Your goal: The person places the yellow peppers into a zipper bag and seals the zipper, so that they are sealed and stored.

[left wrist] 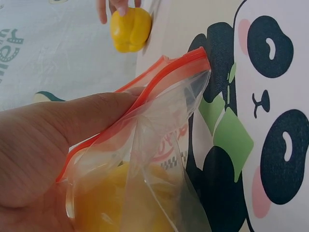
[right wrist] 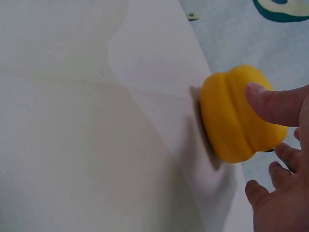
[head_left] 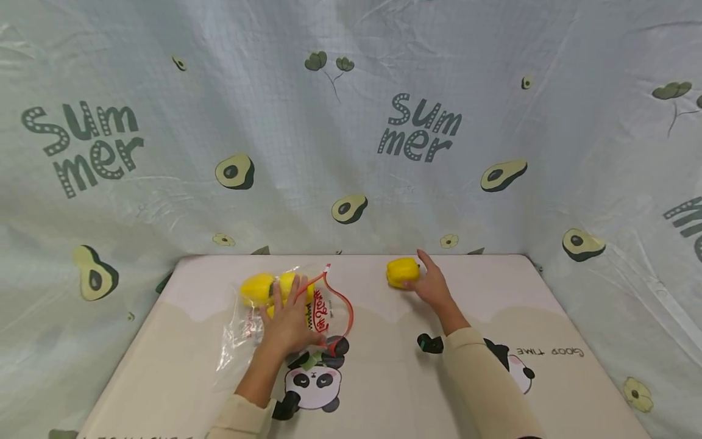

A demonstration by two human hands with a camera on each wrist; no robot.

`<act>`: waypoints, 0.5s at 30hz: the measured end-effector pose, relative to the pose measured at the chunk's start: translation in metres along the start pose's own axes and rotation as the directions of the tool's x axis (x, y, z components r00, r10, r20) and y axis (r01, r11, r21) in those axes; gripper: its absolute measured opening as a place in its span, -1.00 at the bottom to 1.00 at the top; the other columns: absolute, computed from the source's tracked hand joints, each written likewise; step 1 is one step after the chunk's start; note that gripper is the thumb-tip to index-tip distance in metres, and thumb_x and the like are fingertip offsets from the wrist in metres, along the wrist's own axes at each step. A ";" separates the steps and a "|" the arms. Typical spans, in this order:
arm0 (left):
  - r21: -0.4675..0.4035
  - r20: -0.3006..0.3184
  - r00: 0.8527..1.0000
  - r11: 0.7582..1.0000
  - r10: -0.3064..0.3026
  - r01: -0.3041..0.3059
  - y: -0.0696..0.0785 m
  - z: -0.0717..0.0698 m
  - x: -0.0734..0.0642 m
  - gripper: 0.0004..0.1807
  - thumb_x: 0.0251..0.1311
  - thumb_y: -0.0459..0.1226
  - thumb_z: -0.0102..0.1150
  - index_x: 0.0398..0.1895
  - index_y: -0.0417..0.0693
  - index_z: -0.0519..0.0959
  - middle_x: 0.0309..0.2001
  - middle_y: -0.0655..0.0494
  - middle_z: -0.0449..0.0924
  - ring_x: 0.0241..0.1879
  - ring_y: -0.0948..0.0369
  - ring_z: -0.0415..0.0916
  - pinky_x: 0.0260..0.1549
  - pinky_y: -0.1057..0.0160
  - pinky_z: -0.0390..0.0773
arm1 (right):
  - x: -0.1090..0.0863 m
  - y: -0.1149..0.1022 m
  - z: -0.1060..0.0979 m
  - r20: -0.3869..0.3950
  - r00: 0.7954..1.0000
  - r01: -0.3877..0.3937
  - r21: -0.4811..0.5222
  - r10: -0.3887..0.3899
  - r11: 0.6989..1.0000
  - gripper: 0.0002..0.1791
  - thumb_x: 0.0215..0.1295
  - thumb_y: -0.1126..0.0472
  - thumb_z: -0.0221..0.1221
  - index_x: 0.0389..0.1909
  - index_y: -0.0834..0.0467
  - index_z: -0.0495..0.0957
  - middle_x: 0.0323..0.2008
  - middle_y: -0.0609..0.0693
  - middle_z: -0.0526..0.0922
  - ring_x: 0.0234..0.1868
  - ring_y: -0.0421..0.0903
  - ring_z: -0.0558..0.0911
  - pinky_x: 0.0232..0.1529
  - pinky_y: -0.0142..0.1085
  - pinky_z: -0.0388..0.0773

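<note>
Your right hand, fingers apart, touches a likely light, smooth yellow bell pepper, best gripped mid-body, near the desk's far edge; your left hand splays over a zip bag.

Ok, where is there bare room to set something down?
The tabletop is bare between the clear bag and the loose yellow pepper, and right of the right sleeve, around the "GOOD TIME" print. It's crowded at the clear bag, where the left hand lies over the bagged peppers, and at the loose yellow pepper, which the right hand touches.
</note>
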State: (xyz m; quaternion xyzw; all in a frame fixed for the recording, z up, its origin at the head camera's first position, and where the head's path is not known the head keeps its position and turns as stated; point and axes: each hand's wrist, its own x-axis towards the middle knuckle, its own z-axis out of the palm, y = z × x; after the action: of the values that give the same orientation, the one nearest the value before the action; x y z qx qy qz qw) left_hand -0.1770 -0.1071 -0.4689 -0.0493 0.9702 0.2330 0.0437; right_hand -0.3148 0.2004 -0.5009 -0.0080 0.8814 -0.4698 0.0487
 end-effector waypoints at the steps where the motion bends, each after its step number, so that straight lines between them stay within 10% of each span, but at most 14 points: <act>1: 0.000 -0.002 1.000 1.000 0.001 -0.001 0.000 0.000 0.000 0.42 -0.18 -0.04 0.70 0.72 0.06 -0.07 0.74 0.00 -0.27 0.68 -0.30 -0.55 0.46 -0.59 -0.41 | 0.001 0.002 0.001 0.013 1.000 0.009 0.008 -0.009 1.000 0.06 0.26 0.33 0.39 0.68 0.13 -0.01 0.68 0.18 0.06 0.69 0.24 0.05 0.67 0.18 -0.03; 15: 0.003 -0.008 1.000 1.000 0.004 -0.004 -0.001 0.000 -0.001 0.40 -0.19 -0.02 0.70 0.71 0.07 -0.02 0.75 0.01 -0.26 0.68 -0.29 -0.52 0.44 -0.62 -0.38 | 0.004 0.014 0.007 0.023 0.998 0.060 0.009 -0.061 0.998 -0.12 0.22 0.29 0.45 0.53 0.24 0.27 0.48 0.29 0.31 0.47 0.28 0.37 0.58 0.17 0.26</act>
State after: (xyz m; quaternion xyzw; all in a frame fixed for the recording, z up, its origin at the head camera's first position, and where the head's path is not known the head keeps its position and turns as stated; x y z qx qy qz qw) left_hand -0.1758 -0.1076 -0.4691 -0.0483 0.9709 0.2312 0.0395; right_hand -0.3174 0.2022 -0.5163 -0.0399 0.8781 -0.4746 0.0445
